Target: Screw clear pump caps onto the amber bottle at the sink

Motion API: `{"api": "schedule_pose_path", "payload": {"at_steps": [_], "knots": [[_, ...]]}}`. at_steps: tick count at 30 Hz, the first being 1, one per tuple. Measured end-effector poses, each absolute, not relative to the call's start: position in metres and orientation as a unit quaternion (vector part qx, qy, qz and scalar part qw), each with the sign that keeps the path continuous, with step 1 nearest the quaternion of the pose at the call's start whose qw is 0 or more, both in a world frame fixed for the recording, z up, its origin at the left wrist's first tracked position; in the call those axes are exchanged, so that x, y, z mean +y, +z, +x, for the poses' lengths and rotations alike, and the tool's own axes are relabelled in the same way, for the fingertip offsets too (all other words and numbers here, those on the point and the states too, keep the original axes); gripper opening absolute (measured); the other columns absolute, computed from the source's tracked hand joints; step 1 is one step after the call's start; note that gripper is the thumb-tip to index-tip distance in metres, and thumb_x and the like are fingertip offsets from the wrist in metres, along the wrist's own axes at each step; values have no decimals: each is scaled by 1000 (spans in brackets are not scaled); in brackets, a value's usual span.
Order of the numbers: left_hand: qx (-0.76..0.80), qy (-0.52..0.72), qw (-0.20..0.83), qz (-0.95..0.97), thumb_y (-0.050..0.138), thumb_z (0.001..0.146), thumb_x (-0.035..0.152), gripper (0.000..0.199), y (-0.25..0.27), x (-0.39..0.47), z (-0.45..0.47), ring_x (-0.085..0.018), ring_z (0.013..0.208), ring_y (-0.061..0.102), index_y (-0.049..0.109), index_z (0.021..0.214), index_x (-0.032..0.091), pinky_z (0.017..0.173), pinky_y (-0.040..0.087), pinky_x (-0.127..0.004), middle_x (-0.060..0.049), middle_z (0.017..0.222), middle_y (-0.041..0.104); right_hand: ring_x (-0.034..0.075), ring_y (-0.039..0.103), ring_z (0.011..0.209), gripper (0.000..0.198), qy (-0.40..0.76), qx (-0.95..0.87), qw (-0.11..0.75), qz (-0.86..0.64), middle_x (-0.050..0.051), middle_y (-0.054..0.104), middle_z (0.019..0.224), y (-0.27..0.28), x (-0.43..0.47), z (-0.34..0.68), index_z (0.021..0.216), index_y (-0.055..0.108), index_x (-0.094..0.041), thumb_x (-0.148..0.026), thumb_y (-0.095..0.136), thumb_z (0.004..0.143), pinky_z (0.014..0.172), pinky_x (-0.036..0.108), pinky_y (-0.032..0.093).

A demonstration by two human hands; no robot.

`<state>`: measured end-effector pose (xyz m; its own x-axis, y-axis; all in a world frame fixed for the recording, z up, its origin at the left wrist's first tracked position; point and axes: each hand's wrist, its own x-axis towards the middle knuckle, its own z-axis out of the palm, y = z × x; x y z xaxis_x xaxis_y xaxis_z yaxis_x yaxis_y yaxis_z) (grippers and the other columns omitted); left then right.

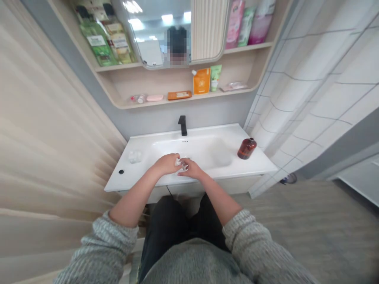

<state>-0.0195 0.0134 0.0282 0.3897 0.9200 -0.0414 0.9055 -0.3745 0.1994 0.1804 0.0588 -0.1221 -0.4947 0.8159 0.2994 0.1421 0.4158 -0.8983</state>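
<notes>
Both hands meet over the front part of the white sink basin (204, 154). My right hand (193, 169) has its fingers curled round a small, clear, shiny object (185, 164) whose kind I cannot make out. Close against it, my left hand (168, 163) is closed, and a bit of white (177, 161) shows at its fingertips. Whether that white bit is part of the shiny object is hard to tell. Behind the hands stands a black faucet (182, 126).
An amber bottle (246, 148) stands on the counter's right side. At the left lie a clear, whitish item (135, 156) and a small black disc (121, 172). Above, a shelf holds an orange pouch (201, 81), a green tube (216, 78) and a pink case (155, 98). A curtain (53, 118) hangs at left.
</notes>
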Motion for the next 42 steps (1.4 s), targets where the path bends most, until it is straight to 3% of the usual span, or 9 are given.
{"api": "schedule_pose_path", "payload": {"at_steps": [6,11,15,18,24,27,30,35,42], "knots": [[497,43,101,861,73,94,25,34,30,13,-17,-31,124,75,77,128,22,107,56,-38,-13,131,81,22,72,93,81,433,-753,380,-317,8,78,119,-123,59,180,138,72,-24,-45,106,67,81,36,60],[566,12,59,822,64,105,55,42,30,15,-16,-37,114,77,80,117,19,99,58,-44,-19,118,83,21,71,92,81,433,-753,381,-318,7,78,123,-118,57,182,139,72,-26,-44,106,68,83,36,59],[524,9,94,846,67,100,32,24,29,18,-20,-33,117,77,81,116,22,102,58,-41,-14,120,83,21,69,89,79,438,-756,369,-317,7,78,118,-114,56,184,135,74,-24,-45,107,66,82,36,59],[473,45,126,871,70,89,16,35,28,19,-24,-30,123,76,80,121,25,107,57,-38,-9,128,81,21,69,91,77,442,-755,370,-313,6,77,116,-114,56,183,132,75,-24,-47,106,66,81,35,58],[562,33,99,821,65,104,51,37,29,19,-22,-34,111,78,79,119,20,98,59,-41,-16,119,82,21,69,90,80,457,-737,378,-325,4,77,113,-115,56,182,137,73,-27,-45,106,66,83,37,59],[539,19,116,834,67,101,36,26,30,18,-22,-33,116,78,80,119,21,101,57,-39,-14,120,83,21,70,91,80,452,-744,373,-321,5,77,115,-116,56,183,136,74,-26,-44,107,65,84,37,59],[515,49,125,847,71,94,24,40,31,16,-24,-30,116,78,75,133,22,100,57,-36,-12,129,82,22,71,95,80,453,-738,381,-324,6,77,117,-119,58,183,135,74,-25,-44,107,64,83,36,59],[586,52,113,801,71,101,54,58,28,16,-23,-34,102,80,66,148,20,86,56,-38,-14,111,84,21,71,91,81,449,-742,380,-321,6,78,119,-119,58,184,138,72,-27,-44,106,66,83,36,59],[618,3,82,782,69,101,58,41,25,17,-19,-37,102,79,83,98,20,88,57,-42,-19,104,84,22,71,93,86,435,-749,373,-334,7,78,120,-122,60,185,141,73,-27,-43,107,64,86,38,61]]}}
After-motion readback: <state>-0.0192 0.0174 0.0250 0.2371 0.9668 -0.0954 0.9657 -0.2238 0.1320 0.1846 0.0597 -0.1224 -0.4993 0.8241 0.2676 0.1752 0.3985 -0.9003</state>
